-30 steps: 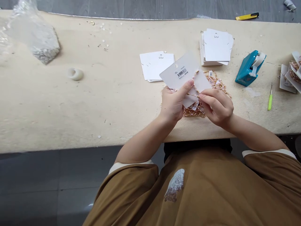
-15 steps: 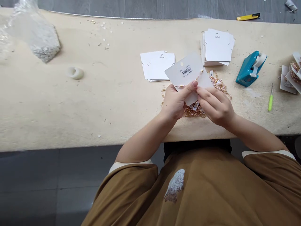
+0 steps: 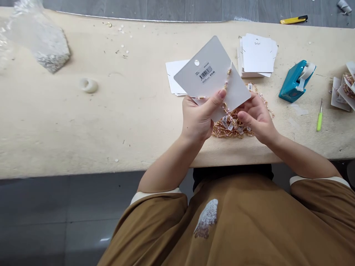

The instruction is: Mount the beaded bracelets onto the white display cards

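Two hands: your left fingers (image 3: 213, 104) grip a barcode card (image 3: 213, 64); your right fingers (image 3: 245, 116) curl narrowly beside its bead strand (image 3: 229, 71).

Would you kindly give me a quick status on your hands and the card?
Left hand holding white card. Right hand at beaded necklace on card. More necklaces piled beneath.

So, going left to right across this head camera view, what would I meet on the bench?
Clear plastic bag of white bits → off-white ring-shaped lump → grey-white barcoded card → stacked white cards → teal tape dispenser → slim green-handled tool → white cards with gold chains
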Demonstrator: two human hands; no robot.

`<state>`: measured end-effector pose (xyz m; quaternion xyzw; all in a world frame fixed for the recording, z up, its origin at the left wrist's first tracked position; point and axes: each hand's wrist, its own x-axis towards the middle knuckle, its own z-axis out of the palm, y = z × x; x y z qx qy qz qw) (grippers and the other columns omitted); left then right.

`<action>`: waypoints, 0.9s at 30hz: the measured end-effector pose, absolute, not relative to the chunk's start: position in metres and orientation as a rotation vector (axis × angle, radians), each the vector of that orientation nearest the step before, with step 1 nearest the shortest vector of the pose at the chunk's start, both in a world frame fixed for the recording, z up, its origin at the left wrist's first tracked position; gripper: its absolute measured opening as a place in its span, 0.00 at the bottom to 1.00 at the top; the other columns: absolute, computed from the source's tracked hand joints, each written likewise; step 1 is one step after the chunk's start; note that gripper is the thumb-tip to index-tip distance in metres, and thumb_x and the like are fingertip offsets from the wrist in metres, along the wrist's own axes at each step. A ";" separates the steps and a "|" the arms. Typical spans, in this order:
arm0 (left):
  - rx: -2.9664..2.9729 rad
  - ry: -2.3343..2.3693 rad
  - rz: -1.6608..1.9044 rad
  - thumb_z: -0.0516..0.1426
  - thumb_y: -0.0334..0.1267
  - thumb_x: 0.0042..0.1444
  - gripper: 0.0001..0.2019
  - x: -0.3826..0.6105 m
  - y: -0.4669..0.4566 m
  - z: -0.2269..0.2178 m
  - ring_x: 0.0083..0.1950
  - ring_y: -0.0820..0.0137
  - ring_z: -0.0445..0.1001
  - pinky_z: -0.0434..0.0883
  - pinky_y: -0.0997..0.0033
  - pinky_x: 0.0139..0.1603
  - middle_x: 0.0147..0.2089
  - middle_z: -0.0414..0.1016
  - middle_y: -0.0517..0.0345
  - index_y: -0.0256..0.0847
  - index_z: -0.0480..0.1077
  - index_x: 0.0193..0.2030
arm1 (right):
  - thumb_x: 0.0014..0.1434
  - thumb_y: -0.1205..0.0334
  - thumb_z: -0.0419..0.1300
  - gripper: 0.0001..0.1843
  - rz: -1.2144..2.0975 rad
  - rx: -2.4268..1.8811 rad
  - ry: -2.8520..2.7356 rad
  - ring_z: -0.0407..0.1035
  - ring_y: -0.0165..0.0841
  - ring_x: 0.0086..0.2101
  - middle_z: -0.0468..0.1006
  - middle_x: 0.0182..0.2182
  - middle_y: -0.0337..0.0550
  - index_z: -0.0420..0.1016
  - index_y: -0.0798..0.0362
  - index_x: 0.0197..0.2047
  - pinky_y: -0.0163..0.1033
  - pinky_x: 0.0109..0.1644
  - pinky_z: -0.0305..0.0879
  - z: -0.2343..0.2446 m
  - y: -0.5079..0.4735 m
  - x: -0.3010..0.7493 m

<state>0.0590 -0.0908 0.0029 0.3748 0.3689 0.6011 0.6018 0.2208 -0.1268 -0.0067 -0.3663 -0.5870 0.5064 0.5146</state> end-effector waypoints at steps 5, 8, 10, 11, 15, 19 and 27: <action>0.900 0.861 1.531 0.76 0.53 0.41 0.20 0.062 -0.095 0.005 0.46 0.72 0.81 0.81 0.72 0.51 0.37 0.82 0.61 0.43 0.77 0.31 | 0.55 0.53 0.74 0.22 1.830 -0.877 -1.086 0.76 0.23 0.35 0.79 0.34 0.37 0.73 0.53 0.47 0.27 0.39 0.74 0.007 -0.130 0.221; 0.964 0.884 1.641 0.75 0.53 0.42 0.18 0.064 -0.097 0.006 0.43 0.74 0.81 0.80 0.74 0.49 0.33 0.82 0.63 0.44 0.78 0.29 | 0.49 0.56 0.78 0.21 1.966 -0.899 -0.950 0.76 0.21 0.30 0.78 0.31 0.34 0.77 0.55 0.40 0.27 0.38 0.76 0.015 -0.131 0.223; 1.011 0.910 1.662 0.75 0.54 0.43 0.18 0.064 -0.098 0.005 0.41 0.74 0.81 0.81 0.74 0.47 0.34 0.82 0.63 0.44 0.79 0.30 | 0.48 0.56 0.78 0.20 2.026 -0.907 -0.925 0.78 0.23 0.31 0.79 0.32 0.35 0.77 0.56 0.38 0.27 0.37 0.77 0.017 -0.130 0.224; 1.027 0.923 1.655 0.74 0.55 0.44 0.18 0.064 -0.098 0.005 0.41 0.74 0.81 0.81 0.73 0.47 0.35 0.83 0.63 0.45 0.79 0.31 | 0.48 0.55 0.78 0.20 2.036 -0.919 -0.921 0.78 0.24 0.31 0.80 0.33 0.36 0.76 0.56 0.36 0.27 0.34 0.76 0.018 -0.130 0.225; 0.992 0.948 1.569 0.74 0.58 0.42 0.22 0.063 -0.097 0.005 0.37 0.73 0.82 0.84 0.69 0.45 0.35 0.83 0.62 0.44 0.78 0.33 | 0.48 0.53 0.78 0.22 1.894 -1.001 -0.970 0.75 0.25 0.24 0.82 0.30 0.39 0.73 0.55 0.36 0.29 0.26 0.72 0.020 -0.128 0.227; 0.943 0.938 1.531 0.77 0.55 0.37 0.23 0.061 -0.092 0.003 0.45 0.70 0.83 0.84 0.69 0.51 0.34 0.83 0.60 0.43 0.76 0.29 | 0.53 0.55 0.75 0.16 1.365 -1.112 -1.226 0.71 0.23 0.22 0.80 0.27 0.37 0.76 0.54 0.37 0.30 0.23 0.67 0.025 -0.128 0.234; 1.040 0.908 1.319 0.76 0.55 0.40 0.24 0.061 -0.094 0.001 0.47 0.68 0.83 0.84 0.68 0.51 0.43 0.85 0.55 0.42 0.80 0.38 | 0.65 0.63 0.64 0.04 0.399 -1.020 -2.013 0.72 0.27 0.31 0.81 0.33 0.39 0.81 0.50 0.42 0.36 0.35 0.69 0.040 -0.122 0.263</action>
